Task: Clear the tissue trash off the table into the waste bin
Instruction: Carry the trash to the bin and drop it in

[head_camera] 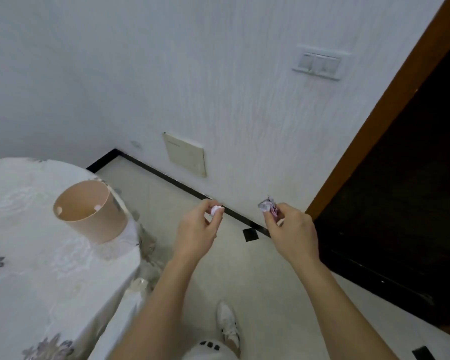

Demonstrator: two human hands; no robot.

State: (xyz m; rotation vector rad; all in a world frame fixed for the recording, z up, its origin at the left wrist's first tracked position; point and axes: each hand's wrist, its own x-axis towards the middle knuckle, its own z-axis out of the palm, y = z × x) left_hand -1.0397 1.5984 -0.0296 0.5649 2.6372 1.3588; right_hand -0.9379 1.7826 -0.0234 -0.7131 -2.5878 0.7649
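Left hand [196, 229] pinches a small tissue wad [216, 210] in a narrow grip; right hand [291, 231] grips a larger crumpled tissue [266, 206]. Both hang over the floor, well right of the waste bin [90, 215] on the bench [24, 268]; a loosened pinch or a throw across that gap would likely land on the floor

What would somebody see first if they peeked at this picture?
Two bare arms reaching out over the floor, the left hand pinching a small white tissue ball and the right hand holding a crumpled purplish tissue. To the left, a peach waste bin stands on the flowered tablecloth.
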